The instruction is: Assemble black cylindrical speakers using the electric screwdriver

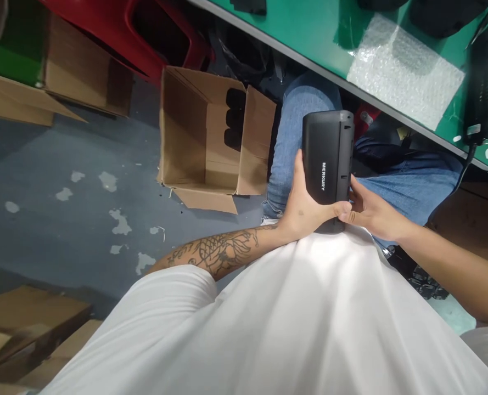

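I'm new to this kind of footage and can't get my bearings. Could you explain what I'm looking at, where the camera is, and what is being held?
There is no machine here: a person films with a camera worn on the head, looking down over a white shirt and blue jeans. The left hand, on a tattooed forearm, and the right hand together hold a black oblong plastic device marked MERKURY over the lap. On the grey floor stands an open brown cardboard box with similar black items inside. At top right runs a green worktable carrying a sheet of clear bubble wrap and a black corded tool.
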A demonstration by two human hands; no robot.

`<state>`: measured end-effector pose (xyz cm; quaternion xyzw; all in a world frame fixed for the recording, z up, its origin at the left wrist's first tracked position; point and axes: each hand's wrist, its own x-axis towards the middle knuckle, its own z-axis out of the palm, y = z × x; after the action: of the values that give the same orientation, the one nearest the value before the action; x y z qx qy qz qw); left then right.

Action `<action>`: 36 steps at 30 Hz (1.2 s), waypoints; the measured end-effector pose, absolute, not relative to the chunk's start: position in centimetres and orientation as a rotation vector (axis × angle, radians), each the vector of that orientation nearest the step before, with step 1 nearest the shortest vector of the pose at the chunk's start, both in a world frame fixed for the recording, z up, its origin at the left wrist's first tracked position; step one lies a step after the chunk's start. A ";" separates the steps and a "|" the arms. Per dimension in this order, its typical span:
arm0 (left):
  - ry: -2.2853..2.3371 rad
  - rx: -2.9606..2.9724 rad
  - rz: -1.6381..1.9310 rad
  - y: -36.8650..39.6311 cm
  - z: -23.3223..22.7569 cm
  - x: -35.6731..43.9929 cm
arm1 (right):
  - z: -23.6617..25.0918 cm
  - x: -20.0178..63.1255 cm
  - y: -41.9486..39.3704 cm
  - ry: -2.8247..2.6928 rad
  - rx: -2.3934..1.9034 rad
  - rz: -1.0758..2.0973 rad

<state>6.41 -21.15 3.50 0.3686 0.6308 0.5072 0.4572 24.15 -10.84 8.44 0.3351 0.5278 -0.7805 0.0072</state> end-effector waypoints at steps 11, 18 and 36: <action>1.638 0.961 1.242 -21.4 2.9 6.4 | 7.7 24.1 -12.5 1.708 1.253 -2.352; 1.609 1.005 1.062 -21.3 3.6 4.3 | 6.2 23.4 -6.1 1.722 1.241 -2.449; 1.626 1.050 1.185 -15.7 5.1 4.2 | 11.2 19.1 -2.1 1.565 1.304 -2.346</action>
<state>4.20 -15.68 5.11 0.4194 0.6494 0.4733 0.4224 19.13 -2.12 11.20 0.4197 0.5035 -0.7550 0.0173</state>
